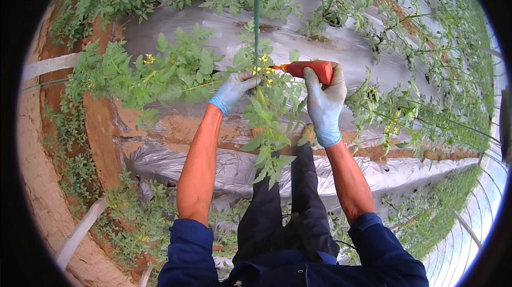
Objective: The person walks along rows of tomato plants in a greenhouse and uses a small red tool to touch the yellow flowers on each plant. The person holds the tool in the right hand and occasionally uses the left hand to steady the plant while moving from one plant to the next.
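My left hand (236,90), in a light blue glove, pinches at the stem and flower cluster of a tomato plant (264,115), close beside a taut green string (257,15) that hangs down from above. In my gloved right hand (330,101) is a red squeeze bottle (306,70) with an orange tip. The dark point of its nozzle is directed left, at the yellow flowers (263,59) by my left fingertips; whether it touches them I cannot tell. My left fingers partly hide the stem.
More tomato plants (172,67) stand to the left, right and beyond. Silver plastic mulch (172,167) covers the beds, with bare soil between. Green strings run low on the right. Pale supports (80,231) stand at the left near an earthen wall (44,183). My legs are below the plant.
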A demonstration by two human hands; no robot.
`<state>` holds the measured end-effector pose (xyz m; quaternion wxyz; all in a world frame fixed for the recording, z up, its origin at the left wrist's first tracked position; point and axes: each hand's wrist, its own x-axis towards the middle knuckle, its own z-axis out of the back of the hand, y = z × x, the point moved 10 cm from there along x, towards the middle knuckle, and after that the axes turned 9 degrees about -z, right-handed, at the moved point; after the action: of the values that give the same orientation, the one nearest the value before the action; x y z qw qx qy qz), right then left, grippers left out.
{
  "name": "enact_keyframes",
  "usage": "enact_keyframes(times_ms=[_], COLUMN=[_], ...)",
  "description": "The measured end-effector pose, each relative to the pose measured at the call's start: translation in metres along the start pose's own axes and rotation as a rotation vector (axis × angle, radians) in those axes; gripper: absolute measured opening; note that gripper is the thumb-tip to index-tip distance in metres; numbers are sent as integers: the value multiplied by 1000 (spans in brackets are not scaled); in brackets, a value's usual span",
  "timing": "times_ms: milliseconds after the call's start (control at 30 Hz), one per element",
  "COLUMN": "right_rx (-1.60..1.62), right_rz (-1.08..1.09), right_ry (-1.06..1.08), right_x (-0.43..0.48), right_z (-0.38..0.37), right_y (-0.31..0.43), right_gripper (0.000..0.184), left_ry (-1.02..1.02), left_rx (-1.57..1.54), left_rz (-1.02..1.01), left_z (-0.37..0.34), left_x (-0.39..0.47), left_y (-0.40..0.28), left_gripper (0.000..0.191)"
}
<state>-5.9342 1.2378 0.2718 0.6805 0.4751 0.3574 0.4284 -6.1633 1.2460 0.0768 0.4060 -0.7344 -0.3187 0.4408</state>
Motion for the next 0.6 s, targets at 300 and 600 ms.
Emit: enact_keyframes(times_ms=[300,600], right_rx=[-30,-29], right_rz=[4,-26], right_ry=[-8,38], right_x=[-2,-13], right_z=[0,-2], right_y=[1,-7], right_gripper=[22,21], left_ry=[-12,-22], left_rx=[-1,-63], left_rz=[-12,-11], left_z=[1,0], left_x=[2,3], left_y=[-2,0], left_gripper=[25,27])
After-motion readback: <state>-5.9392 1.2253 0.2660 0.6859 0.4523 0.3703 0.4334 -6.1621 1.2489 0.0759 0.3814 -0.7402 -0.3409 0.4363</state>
